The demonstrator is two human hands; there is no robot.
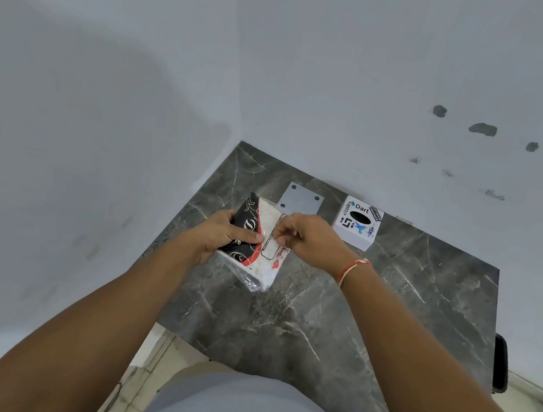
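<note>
A soft tissue pack [260,266] in clear plastic wrap, printed black, red and white, is held above the dark marble table [334,318]. My left hand [221,237] grips its black side, thumb pressed on top. My right hand [310,242] pinches the wrap at the pack's top face, near a printed outline. A white tissue box [357,224] with stickers and an oval slot stands on the table behind my right hand. A flat grey plate [302,197] with holes lies just left of that box.
White walls meet in a corner behind the table, the right one with chipped patches. A dark object [501,364] hangs off the table's right edge. Pale floor shows below the table's front edge.
</note>
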